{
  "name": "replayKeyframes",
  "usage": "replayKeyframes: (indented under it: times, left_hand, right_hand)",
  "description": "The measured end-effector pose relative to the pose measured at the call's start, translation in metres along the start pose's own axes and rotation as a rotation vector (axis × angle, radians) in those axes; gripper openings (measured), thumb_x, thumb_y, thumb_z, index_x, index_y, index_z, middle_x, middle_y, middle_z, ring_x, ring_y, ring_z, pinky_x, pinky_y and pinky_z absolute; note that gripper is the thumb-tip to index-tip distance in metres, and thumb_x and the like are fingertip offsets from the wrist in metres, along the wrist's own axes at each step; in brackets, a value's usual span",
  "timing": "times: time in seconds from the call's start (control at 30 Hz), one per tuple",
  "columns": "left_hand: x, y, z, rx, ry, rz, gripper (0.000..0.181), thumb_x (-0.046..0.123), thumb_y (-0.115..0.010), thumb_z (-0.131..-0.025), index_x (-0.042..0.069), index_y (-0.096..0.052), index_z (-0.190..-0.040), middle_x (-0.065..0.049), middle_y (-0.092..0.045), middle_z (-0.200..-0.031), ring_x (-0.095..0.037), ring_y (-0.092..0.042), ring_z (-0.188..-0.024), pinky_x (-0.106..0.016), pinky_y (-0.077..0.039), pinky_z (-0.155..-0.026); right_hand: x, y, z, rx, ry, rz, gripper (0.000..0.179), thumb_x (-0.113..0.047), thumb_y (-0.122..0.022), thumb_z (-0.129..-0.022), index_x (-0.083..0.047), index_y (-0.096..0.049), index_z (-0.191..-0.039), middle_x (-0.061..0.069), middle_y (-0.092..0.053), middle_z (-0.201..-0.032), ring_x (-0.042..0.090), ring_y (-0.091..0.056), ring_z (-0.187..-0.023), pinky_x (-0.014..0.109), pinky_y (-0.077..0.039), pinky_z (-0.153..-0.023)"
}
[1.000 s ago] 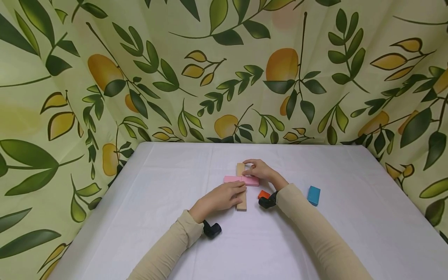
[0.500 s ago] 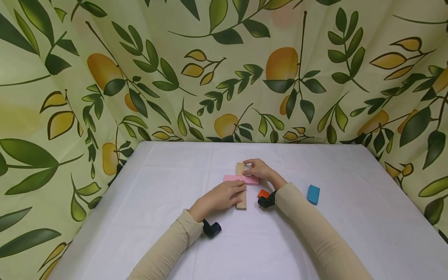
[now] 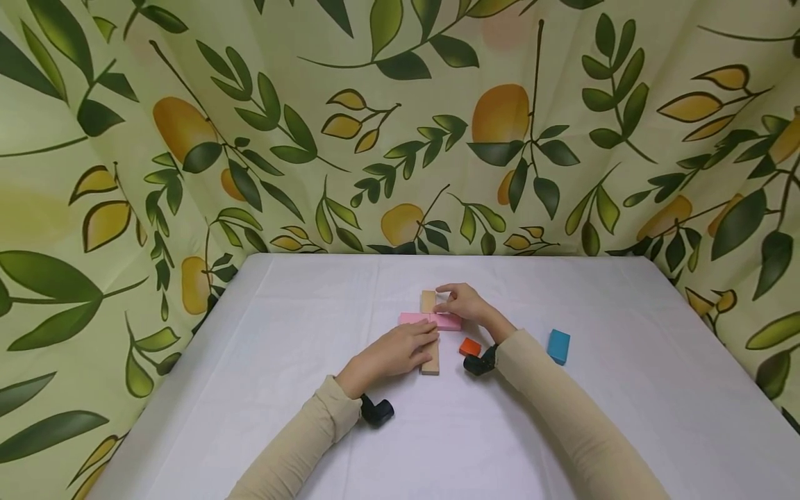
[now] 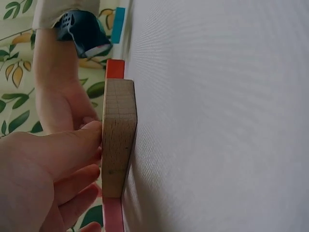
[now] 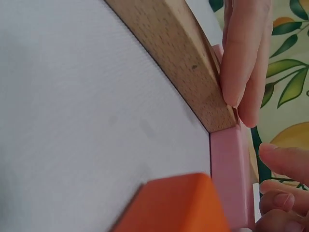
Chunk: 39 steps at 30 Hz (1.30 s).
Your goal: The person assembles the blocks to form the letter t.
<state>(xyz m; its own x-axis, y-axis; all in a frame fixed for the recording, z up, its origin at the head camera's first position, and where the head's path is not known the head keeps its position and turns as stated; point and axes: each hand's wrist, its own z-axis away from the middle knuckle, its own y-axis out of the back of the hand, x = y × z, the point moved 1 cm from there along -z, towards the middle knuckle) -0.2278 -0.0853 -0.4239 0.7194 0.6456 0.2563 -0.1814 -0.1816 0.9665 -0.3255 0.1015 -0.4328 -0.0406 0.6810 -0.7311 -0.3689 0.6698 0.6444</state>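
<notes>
Left hand: fingers extended, resting on the near wooden block; grip slack.
Right hand: thumb and finger bent at the far wooden block's right edge; cannot tell whether pinching.
Pink blocks: two, end to end, crosswise between the wooden ones.
Orange block: near the right wrist.
Blue block: well apart, rightward.

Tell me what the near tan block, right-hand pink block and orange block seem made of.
Near tan block: apparently bare wood, by its flecked grain and dull finish.
Right-hand pink block: smooth, faintly glossy, perhaps painted wood, though no grain shows.
Orange block: smooth and evenly coloured but blurred up close; painted wood or plastic, I can't tell.
</notes>
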Motion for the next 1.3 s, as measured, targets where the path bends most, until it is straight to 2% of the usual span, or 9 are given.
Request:
replayKeyframes:
  times: [0.4,0.57,0.97,1.3]
  left_hand:
    - [-0.005,0.002,-0.005,-0.066,0.041,0.048,0.049,0.027,-0.050,-0.100,0.008,-0.044,-0.145,-0.008,-0.036,-0.157,-0.026,-0.030,-0.149,-0.045,-0.029,-0.121]
    - [-0.008,0.003,-0.007,-0.073,0.036,0.064,0.050,0.026,-0.052,-0.099,0.007,-0.043,-0.145,-0.008,-0.034,-0.158,-0.026,-0.027,-0.150,-0.043,-0.029,-0.122]
    - [-0.008,0.006,-0.011,-0.098,0.034,0.098,0.050,0.024,-0.052,-0.099,0.004,-0.044,-0.144,-0.010,-0.037,-0.156,-0.025,-0.030,-0.149,-0.042,-0.030,-0.121]
    - [-0.011,0.003,-0.014,-0.118,0.076,0.133,0.052,0.024,-0.055,-0.098,0.006,-0.043,-0.145,-0.008,-0.037,-0.157,-0.022,-0.031,-0.148,-0.040,-0.031,-0.121]
  right_hand:
    - [0.006,0.000,0.017,0.052,0.039,-0.087,0.049,-0.020,-0.068,-0.087,-0.001,-0.058,-0.130,-0.001,-0.046,-0.067,0.013,-0.041,-0.063,0.022,-0.032,-0.055]
    - [0.009,0.001,0.024,0.071,0.021,-0.111,0.046,-0.022,-0.067,-0.088,-0.002,-0.059,-0.129,-0.001,-0.048,-0.067,0.014,-0.042,-0.063,0.021,-0.033,-0.056]
    - [0.012,0.001,0.041,0.071,0.004,-0.140,0.046,-0.025,-0.067,-0.089,-0.002,-0.059,-0.128,0.001,-0.049,-0.074,0.014,-0.044,-0.067,0.021,-0.036,-0.056]
    - [0.014,0.001,0.051,0.058,0.001,-0.148,0.043,-0.023,-0.066,-0.089,-0.003,-0.060,-0.127,0.001,-0.049,-0.073,0.014,-0.043,-0.065,0.020,-0.033,-0.054]
